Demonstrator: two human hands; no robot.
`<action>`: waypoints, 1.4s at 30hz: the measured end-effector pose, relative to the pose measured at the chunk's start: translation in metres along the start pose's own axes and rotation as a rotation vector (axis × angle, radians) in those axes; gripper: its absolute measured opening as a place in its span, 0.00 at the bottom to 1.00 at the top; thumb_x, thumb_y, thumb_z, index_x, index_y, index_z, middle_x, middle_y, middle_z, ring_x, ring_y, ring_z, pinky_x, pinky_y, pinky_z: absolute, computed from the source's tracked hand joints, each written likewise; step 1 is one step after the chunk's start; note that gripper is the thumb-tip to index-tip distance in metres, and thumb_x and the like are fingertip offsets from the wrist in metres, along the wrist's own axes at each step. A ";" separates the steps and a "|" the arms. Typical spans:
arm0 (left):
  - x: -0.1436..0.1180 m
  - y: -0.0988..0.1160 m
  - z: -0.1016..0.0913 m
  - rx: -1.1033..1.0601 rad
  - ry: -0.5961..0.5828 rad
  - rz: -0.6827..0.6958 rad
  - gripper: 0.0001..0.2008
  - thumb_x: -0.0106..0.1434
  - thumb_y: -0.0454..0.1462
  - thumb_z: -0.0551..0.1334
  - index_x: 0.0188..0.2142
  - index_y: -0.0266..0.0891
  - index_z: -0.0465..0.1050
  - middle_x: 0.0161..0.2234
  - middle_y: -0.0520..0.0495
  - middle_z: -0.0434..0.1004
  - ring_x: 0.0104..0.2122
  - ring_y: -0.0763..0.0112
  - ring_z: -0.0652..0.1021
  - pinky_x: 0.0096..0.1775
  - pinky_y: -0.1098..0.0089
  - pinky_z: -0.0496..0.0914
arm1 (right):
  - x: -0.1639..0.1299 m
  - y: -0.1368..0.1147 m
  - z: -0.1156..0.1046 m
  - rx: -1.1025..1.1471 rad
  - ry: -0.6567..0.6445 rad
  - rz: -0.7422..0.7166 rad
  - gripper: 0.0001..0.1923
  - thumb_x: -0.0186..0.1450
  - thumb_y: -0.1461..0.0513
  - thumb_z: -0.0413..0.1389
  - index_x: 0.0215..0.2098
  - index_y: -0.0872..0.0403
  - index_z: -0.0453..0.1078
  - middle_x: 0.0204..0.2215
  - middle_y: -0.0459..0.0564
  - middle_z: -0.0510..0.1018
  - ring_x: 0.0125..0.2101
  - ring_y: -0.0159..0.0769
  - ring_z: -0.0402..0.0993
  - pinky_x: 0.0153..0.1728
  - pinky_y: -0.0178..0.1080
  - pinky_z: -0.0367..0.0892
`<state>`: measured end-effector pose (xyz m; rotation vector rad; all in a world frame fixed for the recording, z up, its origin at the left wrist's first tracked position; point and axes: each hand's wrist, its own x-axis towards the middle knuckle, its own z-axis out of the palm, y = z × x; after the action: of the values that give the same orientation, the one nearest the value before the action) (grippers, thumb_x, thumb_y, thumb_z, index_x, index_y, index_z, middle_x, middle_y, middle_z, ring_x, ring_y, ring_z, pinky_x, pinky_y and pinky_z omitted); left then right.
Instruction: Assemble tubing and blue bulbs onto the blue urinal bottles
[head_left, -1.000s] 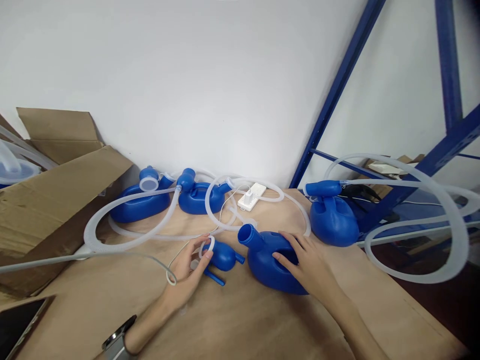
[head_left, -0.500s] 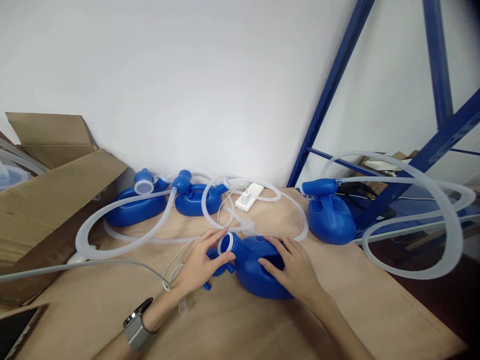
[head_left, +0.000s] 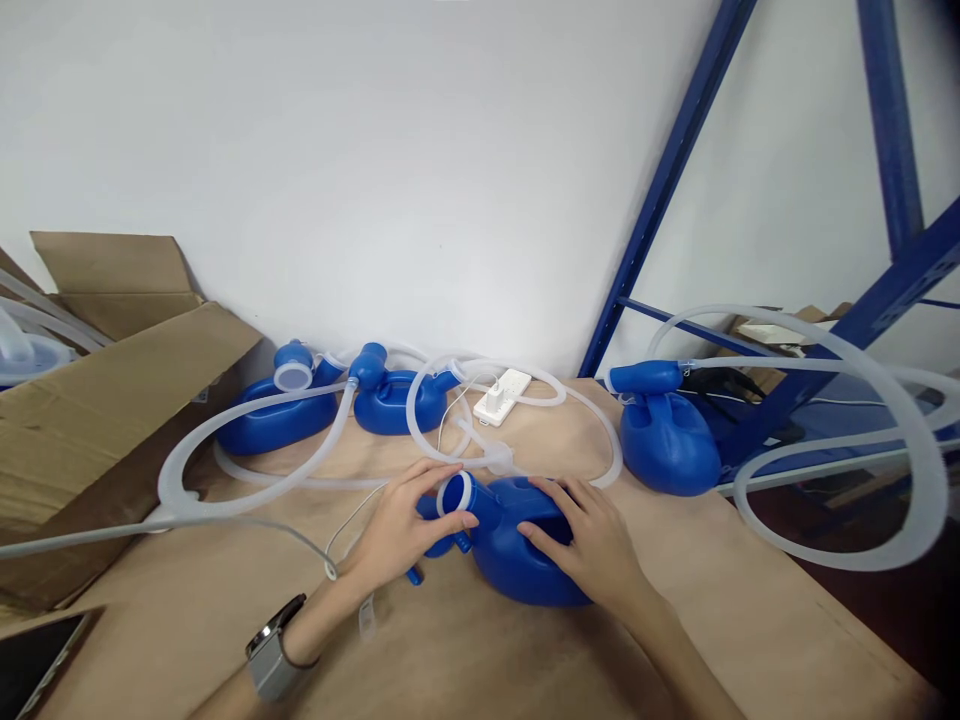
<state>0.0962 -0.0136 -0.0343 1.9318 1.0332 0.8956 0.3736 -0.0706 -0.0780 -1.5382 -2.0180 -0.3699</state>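
Observation:
A blue plastic handled bottle point(head_left: 517, 560) lies on the table in front of me, its round open mouth with a white rim facing left and up. My left hand point(head_left: 405, 525) has its thumb and fingers around this mouth. Over the handle and the body curl the fingers of my right hand point(head_left: 592, 540). Just under my left hand a blue fitting point(head_left: 442, 545) shows, partly hidden by the fingers. Near it, a small blue tip point(head_left: 414, 575) and a clear plastic strap point(head_left: 367, 618) lie on the tabletop.
Similar blue bottles point(head_left: 401, 405) with pale hoses point(head_left: 616, 450) stand along the wall, another bottle point(head_left: 670, 445) at the right edge. A white power strip point(head_left: 502, 398) lies between. An open cardboard box point(head_left: 127, 400), a dark-screened device point(head_left: 37, 655) and a blue metal rack point(head_left: 675, 170) flank the table.
The whole view has shifted slightly. Both hands stay on the bottle, with its mouth barely moved between the left thumb and fingers.

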 end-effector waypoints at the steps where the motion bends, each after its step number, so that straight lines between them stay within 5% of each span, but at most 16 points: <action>1: 0.000 0.000 0.001 -0.003 0.021 -0.011 0.26 0.61 0.50 0.71 0.57 0.45 0.77 0.53 0.44 0.77 0.48 0.57 0.80 0.33 0.69 0.78 | 0.000 0.000 0.000 0.002 0.000 0.002 0.26 0.71 0.44 0.56 0.57 0.50 0.76 0.45 0.57 0.82 0.43 0.50 0.80 0.43 0.50 0.75; 4: 0.000 0.001 0.001 0.015 0.064 -0.012 0.27 0.61 0.51 0.71 0.56 0.44 0.77 0.54 0.43 0.77 0.46 0.57 0.80 0.32 0.68 0.78 | 0.000 -0.001 0.000 0.007 0.003 0.006 0.25 0.71 0.44 0.56 0.56 0.51 0.76 0.44 0.57 0.82 0.43 0.50 0.80 0.43 0.49 0.75; 11: 0.008 0.007 -0.008 0.009 -0.105 -0.004 0.27 0.58 0.51 0.74 0.55 0.48 0.80 0.56 0.46 0.79 0.54 0.54 0.78 0.53 0.58 0.76 | -0.001 -0.001 0.000 0.015 -0.003 0.024 0.26 0.70 0.44 0.57 0.56 0.50 0.77 0.44 0.56 0.82 0.43 0.50 0.80 0.43 0.49 0.75; 23: 0.014 0.014 -0.013 0.077 -0.149 0.076 0.20 0.53 0.50 0.78 0.43 0.45 0.86 0.45 0.47 0.79 0.48 0.55 0.79 0.53 0.57 0.73 | 0.006 -0.003 -0.006 0.067 -0.047 0.007 0.27 0.72 0.40 0.51 0.54 0.49 0.76 0.41 0.54 0.82 0.40 0.47 0.81 0.40 0.47 0.75; 27: 0.012 0.011 -0.012 -0.012 -0.128 0.039 0.27 0.50 0.53 0.78 0.46 0.44 0.83 0.47 0.46 0.80 0.48 0.54 0.79 0.53 0.56 0.73 | 0.005 -0.002 -0.004 0.072 -0.058 0.031 0.27 0.71 0.40 0.53 0.54 0.48 0.76 0.42 0.54 0.82 0.40 0.47 0.81 0.41 0.46 0.75; 29: 0.013 0.011 -0.007 -0.074 -0.135 -0.009 0.28 0.53 0.57 0.74 0.46 0.43 0.80 0.46 0.45 0.80 0.47 0.53 0.79 0.53 0.55 0.73 | 0.004 -0.002 -0.003 0.077 -0.057 0.032 0.27 0.70 0.40 0.54 0.54 0.47 0.77 0.42 0.54 0.82 0.41 0.47 0.81 0.41 0.46 0.75; 32: 0.019 0.010 0.007 -0.207 -0.103 -0.103 0.30 0.68 0.63 0.52 0.46 0.43 0.77 0.46 0.43 0.82 0.50 0.53 0.79 0.58 0.53 0.70 | 0.004 -0.003 -0.002 0.086 -0.057 0.027 0.27 0.70 0.39 0.54 0.54 0.47 0.77 0.42 0.54 0.82 0.41 0.48 0.81 0.41 0.47 0.75; 35: 0.030 0.006 0.025 -0.371 -0.031 -0.189 0.40 0.71 0.64 0.36 0.47 0.40 0.76 0.47 0.40 0.82 0.52 0.53 0.79 0.60 0.50 0.69 | 0.004 -0.004 -0.002 0.096 -0.069 0.035 0.27 0.70 0.40 0.55 0.54 0.47 0.77 0.42 0.54 0.82 0.41 0.48 0.81 0.42 0.47 0.76; 42: 0.042 0.002 0.038 -0.401 -0.080 -0.150 0.44 0.69 0.66 0.35 0.44 0.38 0.78 0.46 0.39 0.82 0.50 0.54 0.79 0.58 0.50 0.70 | 0.005 -0.006 -0.005 0.119 -0.103 0.022 0.24 0.70 0.42 0.57 0.55 0.47 0.76 0.43 0.54 0.82 0.42 0.47 0.80 0.44 0.48 0.75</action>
<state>0.1469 0.0113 -0.0414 1.5233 0.8631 0.8581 0.3688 -0.0709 -0.0704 -1.5317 -2.0601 -0.1620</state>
